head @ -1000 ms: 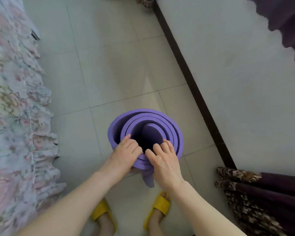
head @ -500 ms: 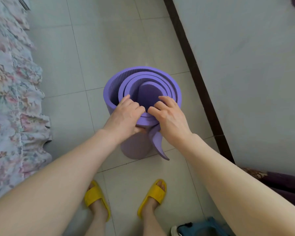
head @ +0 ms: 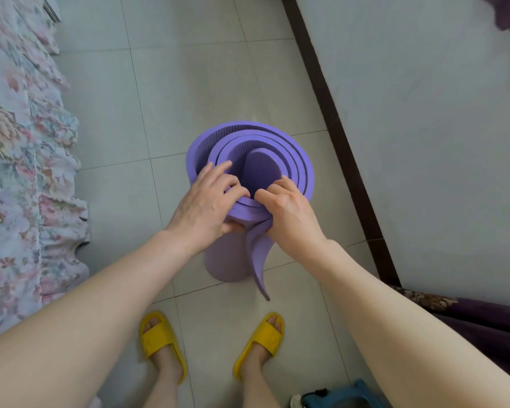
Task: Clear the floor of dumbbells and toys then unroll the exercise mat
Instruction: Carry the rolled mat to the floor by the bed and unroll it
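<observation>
The mat [head: 249, 160] stands on end on the floor [head: 189, 69], rolled loosely, between the bed [head: 21, 160] and the wall [head: 424, 128], just ahead of the slippers [head: 162, 343]. Standing it upright probably lets both hands reach the top rim and find the loose outer flap [head: 258, 260], which hangs down the near side. The left hand [head: 205, 206] curls over the rim, fingers inside the coil and thumb outside, gripping the layers. The right hand [head: 289, 212] does the same beside it, gripping the rim at the flap's top. Both arms reach forward and down, wrists bent. No dumbbells or toys show on the tiles here.
</observation>
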